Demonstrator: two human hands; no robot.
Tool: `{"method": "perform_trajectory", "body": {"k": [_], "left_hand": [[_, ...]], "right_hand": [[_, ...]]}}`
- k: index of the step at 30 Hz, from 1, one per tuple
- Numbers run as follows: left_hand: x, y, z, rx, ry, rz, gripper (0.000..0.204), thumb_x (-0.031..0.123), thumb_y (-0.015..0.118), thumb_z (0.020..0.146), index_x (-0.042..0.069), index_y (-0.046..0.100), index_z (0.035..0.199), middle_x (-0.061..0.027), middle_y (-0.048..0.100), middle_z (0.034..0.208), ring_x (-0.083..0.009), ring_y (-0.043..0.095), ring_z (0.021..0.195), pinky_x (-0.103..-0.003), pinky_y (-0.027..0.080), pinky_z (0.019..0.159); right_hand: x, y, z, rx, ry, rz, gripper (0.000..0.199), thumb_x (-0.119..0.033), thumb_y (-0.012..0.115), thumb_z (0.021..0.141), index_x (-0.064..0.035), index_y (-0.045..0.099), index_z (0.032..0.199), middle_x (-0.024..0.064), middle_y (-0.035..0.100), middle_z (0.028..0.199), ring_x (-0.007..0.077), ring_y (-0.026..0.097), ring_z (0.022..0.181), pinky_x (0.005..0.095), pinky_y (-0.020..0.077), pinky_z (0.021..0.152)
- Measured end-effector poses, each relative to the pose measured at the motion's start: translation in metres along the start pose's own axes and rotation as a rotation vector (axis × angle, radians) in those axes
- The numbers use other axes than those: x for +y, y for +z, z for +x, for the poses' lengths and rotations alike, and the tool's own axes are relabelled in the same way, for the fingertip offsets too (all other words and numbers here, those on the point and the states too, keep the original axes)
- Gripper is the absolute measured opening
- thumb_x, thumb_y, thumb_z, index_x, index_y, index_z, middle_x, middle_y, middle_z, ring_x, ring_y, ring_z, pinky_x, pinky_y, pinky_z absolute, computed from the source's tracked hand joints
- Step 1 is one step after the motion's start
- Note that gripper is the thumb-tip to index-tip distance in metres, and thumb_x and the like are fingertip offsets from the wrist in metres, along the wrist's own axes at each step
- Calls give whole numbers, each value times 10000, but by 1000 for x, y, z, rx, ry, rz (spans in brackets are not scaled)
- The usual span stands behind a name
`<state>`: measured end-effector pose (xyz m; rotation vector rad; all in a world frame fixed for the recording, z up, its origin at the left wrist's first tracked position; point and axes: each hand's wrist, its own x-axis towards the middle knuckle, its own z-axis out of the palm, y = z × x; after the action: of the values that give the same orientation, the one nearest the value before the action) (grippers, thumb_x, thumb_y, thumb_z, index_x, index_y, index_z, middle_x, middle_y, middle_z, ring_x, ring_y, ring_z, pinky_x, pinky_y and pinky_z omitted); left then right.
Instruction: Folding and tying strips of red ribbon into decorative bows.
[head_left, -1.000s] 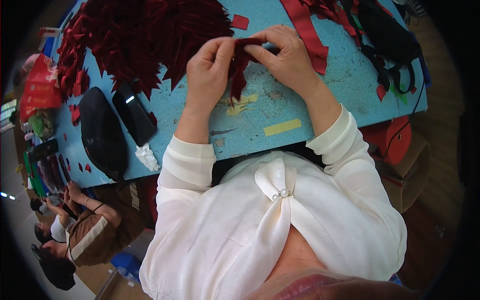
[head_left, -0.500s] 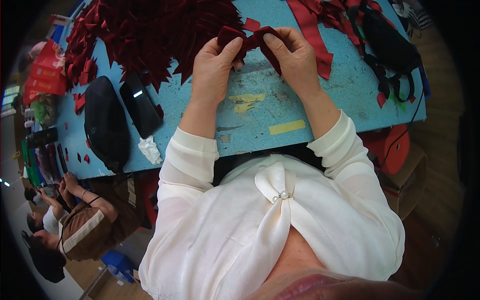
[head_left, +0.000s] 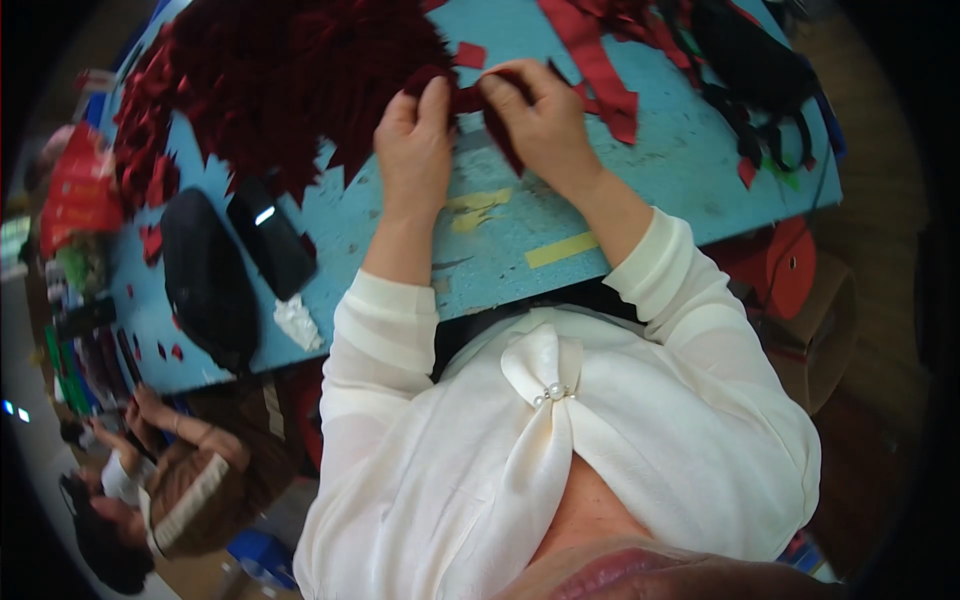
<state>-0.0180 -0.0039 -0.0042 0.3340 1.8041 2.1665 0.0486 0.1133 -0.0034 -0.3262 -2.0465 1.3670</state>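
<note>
In the head view, the left hand [head_left: 415, 150] pinches one end of a dark red velvet strip [head_left: 468, 98] between thumb and fingers, and the right hand [head_left: 545, 130] has an equally narrow grip on the other end, a pointed flap hanging below it. The strip spans the gap between the hands above the blue desk [head_left: 680, 185], just beside a large heap of dark red velvet pieces [head_left: 290, 90]. A bright red ribbon [head_left: 605, 80] lies beyond the right hand. Toward the left are a black phone [head_left: 275, 240], a black pouch [head_left: 208, 280] and a crumpled white tissue [head_left: 297, 322]; yellow tape [head_left: 562, 249] sticks near the front edge.
</note>
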Motion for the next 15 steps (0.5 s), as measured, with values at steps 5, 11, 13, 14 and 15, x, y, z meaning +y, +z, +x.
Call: {"method": "perform_trajectory", "body": {"k": [5, 11, 13, 14, 15], "left_hand": [[3, -5, -7, -35, 153, 325, 212, 193, 539, 939, 28, 582, 813, 31, 515, 675, -50, 428, 624, -219, 373, 550], [-3, -6, -6, -97, 34, 222, 171, 233, 566, 929, 70, 614, 954, 62, 534, 789, -26, 419, 674, -181, 317, 571], [10, 5, -13, -61, 25, 218, 154, 230, 584, 919, 86, 616, 875, 68, 475, 690, -37, 369, 614, -189, 289, 537], [14, 4, -16, -61, 25, 241, 151, 225, 585, 919, 85, 615, 870, 64, 478, 689, -38, 375, 614, -187, 288, 535], [13, 0, -14, -96, 29, 299, 153, 222, 605, 906, 71, 614, 879, 54, 493, 692, -43, 386, 613, -186, 302, 534]], "right_hand": [[1, 0, 6, -59, -88, 27, 199, -207, 667, 795, -33, 651, 889, 114, 643, 814, 220, 625, 722, 310, 492, 658], [3, -26, 7, -278, 93, 158, 236, -256, 644, 750, -42, 687, 841, 121, 669, 752, 220, 649, 701, 332, 495, 651], [8, -21, 11, -302, 67, 207, 261, -273, 655, 730, -43, 697, 846, 113, 682, 778, 231, 656, 747, 329, 504, 700], [10, -19, 11, -325, 61, 214, 260, -265, 659, 726, -38, 696, 847, 112, 684, 791, 231, 655, 760, 325, 503, 709], [9, -22, 11, -315, 57, 230, 253, -248, 658, 720, -41, 698, 859, 113, 686, 812, 234, 656, 772, 329, 505, 712]]}}
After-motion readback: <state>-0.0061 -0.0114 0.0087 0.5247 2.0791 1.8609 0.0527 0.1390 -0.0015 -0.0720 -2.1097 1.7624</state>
